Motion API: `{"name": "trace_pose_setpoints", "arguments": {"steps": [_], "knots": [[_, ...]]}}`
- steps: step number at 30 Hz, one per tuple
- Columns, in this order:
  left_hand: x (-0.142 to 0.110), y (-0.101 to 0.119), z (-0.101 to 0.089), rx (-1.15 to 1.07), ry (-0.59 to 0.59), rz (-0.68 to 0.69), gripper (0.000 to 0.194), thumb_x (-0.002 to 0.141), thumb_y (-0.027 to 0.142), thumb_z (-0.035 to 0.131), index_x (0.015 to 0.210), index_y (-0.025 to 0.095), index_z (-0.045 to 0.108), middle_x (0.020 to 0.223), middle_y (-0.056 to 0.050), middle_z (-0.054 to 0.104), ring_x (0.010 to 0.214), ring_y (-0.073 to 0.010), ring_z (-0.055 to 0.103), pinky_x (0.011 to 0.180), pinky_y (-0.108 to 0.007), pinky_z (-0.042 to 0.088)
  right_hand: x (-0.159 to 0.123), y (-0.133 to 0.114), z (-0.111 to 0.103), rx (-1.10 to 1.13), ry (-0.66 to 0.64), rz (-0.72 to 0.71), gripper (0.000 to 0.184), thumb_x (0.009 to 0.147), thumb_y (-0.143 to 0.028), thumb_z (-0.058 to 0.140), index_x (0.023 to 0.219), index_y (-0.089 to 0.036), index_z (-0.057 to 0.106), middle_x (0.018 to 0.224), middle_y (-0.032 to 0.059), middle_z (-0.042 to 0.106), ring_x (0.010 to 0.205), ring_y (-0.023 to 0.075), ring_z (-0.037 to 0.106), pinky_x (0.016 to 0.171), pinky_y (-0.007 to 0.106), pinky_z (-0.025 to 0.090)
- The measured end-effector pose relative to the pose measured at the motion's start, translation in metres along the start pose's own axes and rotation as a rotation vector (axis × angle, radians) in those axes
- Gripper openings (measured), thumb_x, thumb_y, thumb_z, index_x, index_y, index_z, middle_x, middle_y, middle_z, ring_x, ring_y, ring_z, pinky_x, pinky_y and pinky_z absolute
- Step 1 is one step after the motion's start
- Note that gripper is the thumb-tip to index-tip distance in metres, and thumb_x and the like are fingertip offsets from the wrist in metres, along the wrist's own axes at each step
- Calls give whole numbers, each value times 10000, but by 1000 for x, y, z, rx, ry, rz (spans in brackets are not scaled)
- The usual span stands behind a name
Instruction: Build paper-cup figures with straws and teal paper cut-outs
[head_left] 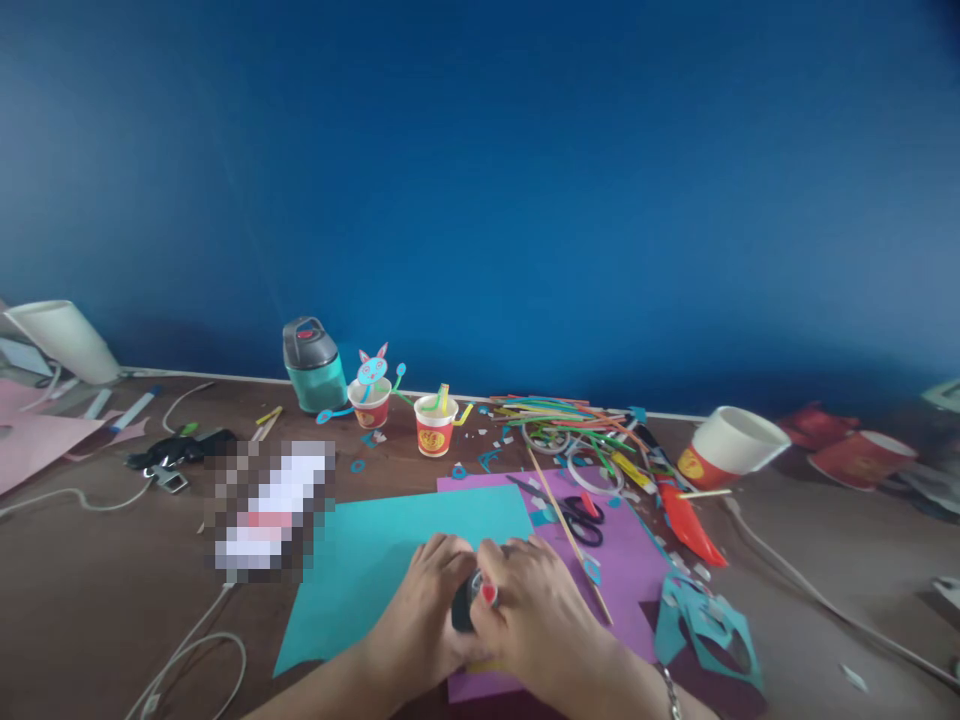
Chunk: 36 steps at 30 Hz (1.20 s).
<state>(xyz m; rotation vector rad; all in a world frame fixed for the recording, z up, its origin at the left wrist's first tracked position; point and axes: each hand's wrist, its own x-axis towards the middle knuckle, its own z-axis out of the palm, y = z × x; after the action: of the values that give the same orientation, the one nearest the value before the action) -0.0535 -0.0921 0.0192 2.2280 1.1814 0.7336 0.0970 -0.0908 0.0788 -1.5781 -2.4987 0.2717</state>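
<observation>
Close together over the front of the turquoise sheet, both my hands are closed round a small dark object. My left hand grips its left side, and my right hand covers the right side. Most of the object is hidden by the fingers, so its kind cannot be made out. A small red spot with a pale rim shows at my right fingers. Under the turquoise sheet lies a purple sheet, carrying black-handled scissors and a thin wooden stick.
Two decorated paper cups stand near the wall beside a teal, grey-lidded container. Coloured pipe-cleaner-like strands lie behind the purple sheet. Rightward are a tipped paper cup and turquoise scraps. A blurred-out phone with a cable lies left.
</observation>
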Motion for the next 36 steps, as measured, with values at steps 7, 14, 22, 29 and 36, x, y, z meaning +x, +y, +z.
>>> {"name": "trace_pose_setpoints", "arguments": {"steps": [7, 14, 22, 29, 36], "knots": [[2, 0, 3, -2, 10, -29, 470, 604, 195, 754, 1034, 223, 567, 1011, -46, 590, 957, -244, 511, 862, -395, 424, -4, 44, -13, 732, 119, 175, 256, 936, -299, 322, 1016, -194, 542, 687, 13, 639, 657, 161, 606, 601, 245, 444], [3, 4, -8, -62, -25, -59, 474, 602, 208, 753, 1043, 199, 580, 1034, -62, 599, 992, -254, 524, 919, -412, 425, -32, 51, 19, 220, 31, -146, 350, 739, -133, 522, 1085, -187, 539, 926, 79, 670, 929, 258, 596, 898, 409, 416], [1, 8, -36, -39, -98, -99, 421, 619, 182, 744, 1008, 223, 588, 1068, -55, 591, 1022, -250, 535, 915, -381, 435, -38, 62, 29, 48, 193, -181, 574, 643, 55, 377, 1139, -193, 526, 919, 59, 684, 899, 233, 614, 923, 434, 420], [0, 11, -32, 37, -126, -65, 409, 659, 367, 773, 1007, 230, 606, 1040, -46, 603, 984, -255, 544, 885, -396, 418, -38, 61, 29, 42, 191, -184, 585, 625, 64, 375, 1137, -180, 522, 968, 73, 687, 910, 250, 617, 913, 446, 426], [-1, 11, -24, 38, -106, -82, 520, 659, 577, 718, 1011, 213, 603, 1048, -66, 600, 988, -274, 536, 872, -416, 400, -35, 57, 25, 23, 192, -187, 607, 588, 68, 362, 1116, -176, 535, 955, 78, 693, 872, 240, 628, 912, 442, 427]]}}
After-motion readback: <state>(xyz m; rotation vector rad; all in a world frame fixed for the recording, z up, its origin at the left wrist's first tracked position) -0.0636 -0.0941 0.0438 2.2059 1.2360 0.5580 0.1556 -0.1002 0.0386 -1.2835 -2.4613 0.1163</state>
